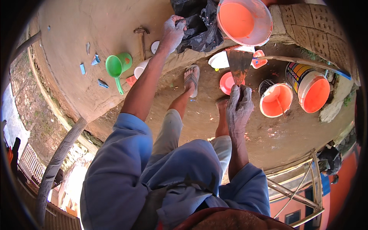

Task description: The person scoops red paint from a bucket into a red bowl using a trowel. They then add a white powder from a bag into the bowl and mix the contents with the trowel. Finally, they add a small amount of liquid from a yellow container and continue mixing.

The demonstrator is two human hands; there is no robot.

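My left hand (174, 32) is closed on the edge of a black plastic bag (203, 32), which lies crumpled on the raised ledge. Its mouth is partly spread and the inside is dark. In my right hand (239, 105) is a wide putty knife (238, 63), blade pointing away from me and smeared with orange; my fingers hide its handle. Just beyond the blade stands a translucent bucket (264, 34) with orange paint in it. White dust coats both hands.
A green dipper (119, 67), a hammer (142, 38) and blue scraps (96, 59) lie on the left ledge. On the ground stand a red round plastic dish (227, 83), a small paint bucket (276, 100) and a larger one (314, 94). A long stick (303, 60) crosses behind them.
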